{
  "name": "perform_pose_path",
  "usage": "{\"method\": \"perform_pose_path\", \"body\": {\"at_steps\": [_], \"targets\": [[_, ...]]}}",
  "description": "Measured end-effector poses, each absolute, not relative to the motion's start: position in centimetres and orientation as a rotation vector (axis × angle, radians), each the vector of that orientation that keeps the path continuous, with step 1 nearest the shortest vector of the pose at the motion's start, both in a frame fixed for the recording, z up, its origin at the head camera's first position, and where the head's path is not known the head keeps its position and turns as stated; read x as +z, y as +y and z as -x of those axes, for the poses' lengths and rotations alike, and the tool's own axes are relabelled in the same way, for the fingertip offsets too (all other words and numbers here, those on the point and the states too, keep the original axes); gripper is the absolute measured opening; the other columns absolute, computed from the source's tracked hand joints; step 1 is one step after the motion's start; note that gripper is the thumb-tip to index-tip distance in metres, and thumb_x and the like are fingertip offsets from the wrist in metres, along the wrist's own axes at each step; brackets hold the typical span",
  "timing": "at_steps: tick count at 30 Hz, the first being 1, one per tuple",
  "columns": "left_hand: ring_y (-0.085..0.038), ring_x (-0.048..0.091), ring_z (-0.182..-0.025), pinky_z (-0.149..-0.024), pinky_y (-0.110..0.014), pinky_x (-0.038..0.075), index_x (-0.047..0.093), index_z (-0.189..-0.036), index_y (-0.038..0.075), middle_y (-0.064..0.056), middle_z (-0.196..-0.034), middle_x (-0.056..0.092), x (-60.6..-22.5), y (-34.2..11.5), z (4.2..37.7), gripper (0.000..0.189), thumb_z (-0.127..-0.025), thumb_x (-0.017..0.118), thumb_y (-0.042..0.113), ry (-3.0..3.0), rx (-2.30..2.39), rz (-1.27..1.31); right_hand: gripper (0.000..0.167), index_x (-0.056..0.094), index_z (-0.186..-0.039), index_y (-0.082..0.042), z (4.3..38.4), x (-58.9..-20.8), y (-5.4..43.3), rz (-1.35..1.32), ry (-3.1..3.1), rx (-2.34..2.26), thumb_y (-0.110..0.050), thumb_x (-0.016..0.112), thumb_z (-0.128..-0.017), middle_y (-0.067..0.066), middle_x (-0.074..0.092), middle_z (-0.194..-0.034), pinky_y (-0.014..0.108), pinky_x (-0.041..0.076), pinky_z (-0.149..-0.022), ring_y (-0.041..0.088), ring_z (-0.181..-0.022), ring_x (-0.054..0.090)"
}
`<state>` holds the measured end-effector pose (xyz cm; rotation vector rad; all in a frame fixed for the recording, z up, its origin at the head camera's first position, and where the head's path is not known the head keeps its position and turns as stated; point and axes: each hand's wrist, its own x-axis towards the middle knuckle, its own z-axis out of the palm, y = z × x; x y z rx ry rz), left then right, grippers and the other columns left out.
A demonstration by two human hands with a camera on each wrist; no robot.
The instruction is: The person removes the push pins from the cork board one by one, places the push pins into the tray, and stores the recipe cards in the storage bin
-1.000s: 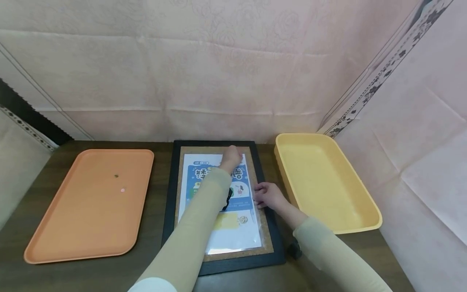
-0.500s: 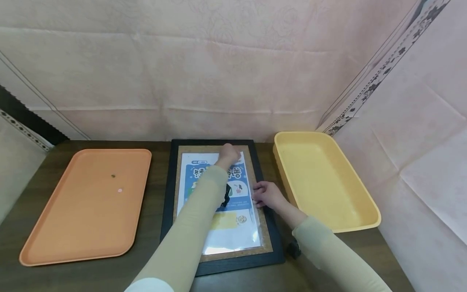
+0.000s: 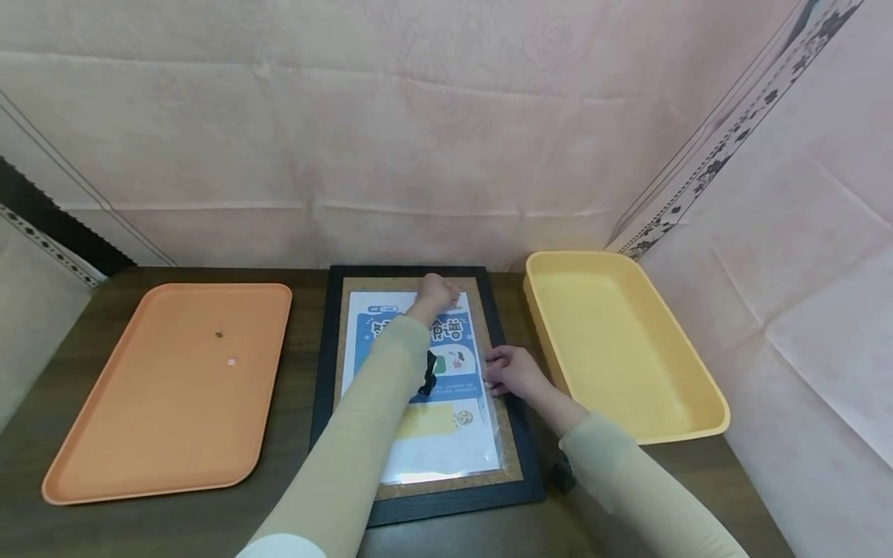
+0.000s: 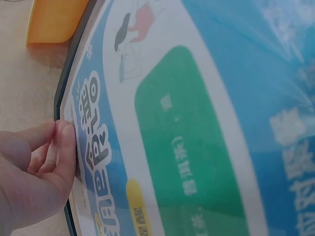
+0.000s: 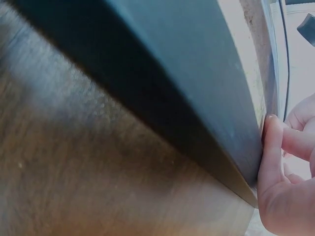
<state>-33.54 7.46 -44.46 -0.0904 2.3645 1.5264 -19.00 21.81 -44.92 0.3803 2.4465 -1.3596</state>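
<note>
A blue-and-white poster (image 3: 453, 457) under clear glossy film lies on a brown corkboard (image 3: 484, 310) with a black frame (image 3: 533, 465). My left hand (image 3: 434, 296) is at the poster's top right corner. In the left wrist view, its thumb and fingertips (image 4: 65, 129) meet right at the poster's edge, the other fingers curled behind. I cannot tell what, if anything, is between them. My right hand (image 3: 515, 372) rests at the poster's right edge, fingers loosely bent. The right wrist view shows its thumb (image 5: 271, 147) beside the frame's side, near the edge of the film.
To the left lies a flat orange tray (image 3: 160, 411) bearing a small dark bit (image 3: 219, 335) and a small pale pink dot (image 3: 232, 362). A deeper yellow tray (image 3: 621, 349) stands to the right. Pale cloth (image 3: 418, 139) hangs behind the brown table (image 3: 293, 434).
My left forearm and wrist have swung slightly left, showing more of the poster's lettering, while the fingertips stay at the corner. The right hand keeps its place on the poster's edge.
</note>
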Motion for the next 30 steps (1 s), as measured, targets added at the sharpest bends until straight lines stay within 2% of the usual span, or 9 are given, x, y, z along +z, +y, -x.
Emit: {"method": "perform_pose_path", "body": {"at_steps": [3, 6, 10, 13, 21, 24, 27, 30], "targets": [[-0.009, 0.051, -0.055, -0.057, -0.018, 0.042, 0.062, -0.070, 0.005, 0.002, -0.056, 0.052, -44.4, 7.1, 33.5, 0.018, -0.086, 0.058, 0.010, 2.380, 1.521, 0.084, 0.033, 0.057, -0.118, 0.000, 19.0, -44.9, 21.6, -0.387, 2.443, -1.358, -0.006, 0.064, -0.086, 0.013, 0.067, -0.088, 0.028, 0.057, -0.061, 0.016, -0.066, 0.063], [-0.007, 0.051, -0.055, -0.056, -0.015, 0.042, 0.069, -0.082, 0.001, 0.000, -0.061, 0.056, -44.3, 6.7, 33.6, 0.013, -0.085, 0.059, 0.008, 2.397, 1.514, 0.066, 0.033, 0.057, -0.119, -0.001, 19.0, -44.8, 21.6, -0.401, 2.438, -1.362, -0.005, 0.064, -0.086, 0.014, 0.066, -0.089, 0.028, 0.057, -0.061, 0.016, -0.066, 0.063], [-0.005, 0.054, -0.059, -0.056, -0.013, 0.046, 0.071, -0.101, 0.004, -0.004, -0.084, 0.067, -44.1, 6.3, 34.1, 0.017, -0.088, 0.061, 0.008, 2.349, 1.535, 0.103, 0.033, 0.056, -0.118, 0.000, 19.0, -44.8, 21.6, -0.394, 2.441, -1.373, -0.003, 0.063, -0.086, 0.015, 0.066, -0.090, 0.028, 0.057, -0.061, 0.017, -0.066, 0.063], [-0.007, 0.059, -0.065, -0.061, -0.015, 0.050, 0.070, -0.105, 0.006, -0.006, -0.099, 0.068, -43.8, 6.0, 34.3, 0.019, -0.089, 0.062, 0.010, 2.296, 1.522, 0.152, 0.033, 0.056, -0.118, 0.001, 18.9, -44.9, 21.7, -0.382, 2.452, -1.371, -0.003, 0.063, -0.086, 0.015, 0.066, -0.090, 0.028, 0.057, -0.060, 0.017, -0.066, 0.063], [-0.013, 0.063, -0.072, -0.068, -0.021, 0.053, 0.068, -0.107, 0.006, -0.008, -0.093, 0.068, -43.4, 5.1, 33.5, 0.019, -0.089, 0.061, 0.008, 2.203, 1.559, 0.150, 0.033, 0.056, -0.118, 0.001, 18.7, -44.9, 21.7, -0.400, 2.454, -1.365, -0.005, 0.063, -0.087, 0.016, 0.067, -0.092, 0.028, 0.057, -0.061, 0.017, -0.068, 0.064], [-0.011, 0.062, -0.077, -0.073, -0.021, 0.051, 0.067, -0.112, 0.008, -0.007, -0.101, 0.068, -43.7, 4.4, 32.9, 0.024, -0.089, 0.062, 0.014, 2.219, 1.539, 0.113, 0.033, 0.056, -0.118, 0.001, 18.7, -44.9, 21.7, -0.392, 2.459, -1.359, -0.004, 0.063, -0.086, 0.016, 0.067, -0.092, 0.028, 0.057, -0.061, 0.016, -0.066, 0.064], [-0.008, 0.060, -0.076, -0.074, -0.019, 0.051, 0.064, -0.116, 0.007, -0.007, -0.105, 0.067, -43.8, 3.5, 32.2, 0.028, -0.090, 0.062, 0.018, 2.240, 1.544, 0.081, 0.033, 0.056, -0.118, 0.001, 18.7, -44.8, 21.7, -0.385, 2.465, -1.356, -0.005, 0.063, -0.086, 0.015, 0.067, -0.092, 0.028, 0.057, -0.060, 0.016, -0.066, 0.064], [-0.007, 0.059, -0.072, -0.072, -0.018, 0.053, 0.063, -0.116, 0.003, -0.008, -0.100, 0.066, -43.9, 2.6, 31.9, 0.029, -0.091, 0.060, 0.017, 2.220, 1.596, 0.076, 0.033, 0.057, -0.118, 0.001, 18.8, -44.8, 21.6, -0.368, 2.469, -1.354, -0.005, 0.064, -0.086, 0.015, 0.067, -0.092, 0.028, 0.057, -0.061, 0.016, -0.067, 0.064]]}}
